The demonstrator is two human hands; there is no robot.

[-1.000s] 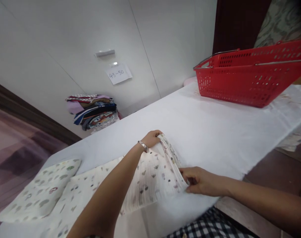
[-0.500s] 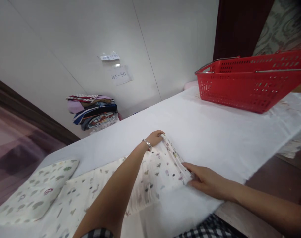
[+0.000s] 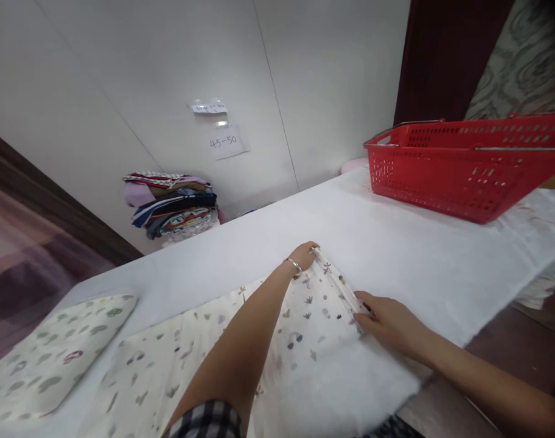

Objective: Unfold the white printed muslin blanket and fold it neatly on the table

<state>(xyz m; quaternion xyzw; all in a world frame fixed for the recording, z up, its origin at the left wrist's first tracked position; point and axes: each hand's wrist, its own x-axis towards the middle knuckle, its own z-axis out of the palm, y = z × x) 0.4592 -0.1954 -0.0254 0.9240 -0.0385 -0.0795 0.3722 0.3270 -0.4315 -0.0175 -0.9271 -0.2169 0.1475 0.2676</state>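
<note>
A thin white cloth (image 3: 168, 347) printed with small plants and birds lies spread across the white-covered table (image 3: 378, 243). My left hand (image 3: 303, 255), with a silver bangle at the wrist, pinches the far corner of its right end. Lower down that same end, my right hand (image 3: 382, 319) grips the near part between thumb and fingers. Between the hands the edge is gathered into a narrow folded strip. My left forearm hides the middle of the cloth. To the left lies a folded cloth (image 3: 58, 353) with grey-green leaf-like shapes.
A red plastic basket (image 3: 442, 176) with metal handles stands at the table's back right. Beyond the far edge, a pile of folded fabrics (image 3: 172, 204) sits against the wall. Paper labels (image 3: 225, 143) are taped on the wall. A sheer curtain (image 3: 26, 243) hangs at the left.
Both hands have shifted right, drawing the cloth's right end with them. The gathered edge is narrower, and the cloth beside it lies flatter. The view has tilted slightly.
</note>
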